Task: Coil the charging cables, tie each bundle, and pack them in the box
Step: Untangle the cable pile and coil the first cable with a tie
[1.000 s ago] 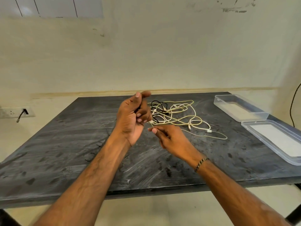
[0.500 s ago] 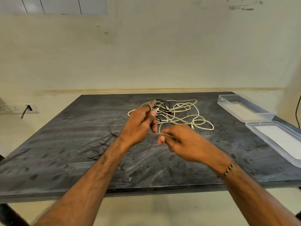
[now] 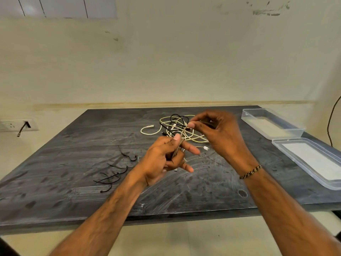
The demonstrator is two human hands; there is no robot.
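Note:
A tangle of white and black charging cables [image 3: 177,126] lies at the far middle of the dark table [image 3: 73,163]. My left hand [image 3: 162,159] grips a bunch of white cable strands between thumb and curled fingers. My right hand [image 3: 219,133], blurred, pinches the same white cable [image 3: 182,134] higher up, above the tangle. A loose white plug end [image 3: 205,148] lies just beyond my left fingers. The clear plastic box [image 3: 273,122] stands at the far right, with its lid [image 3: 311,159] lying flat in front of it.
Several thin black ties [image 3: 118,169] lie scattered on the table left of my hands. A wall socket with a black plug [image 3: 25,124] sits at the left. A dark cord [image 3: 332,119] hangs at the right edge.
My right hand has risen and swung right, drawing the white cable up from my left hand. My left hand has dropped lower. A white cable end now lies out to the tangle's left.

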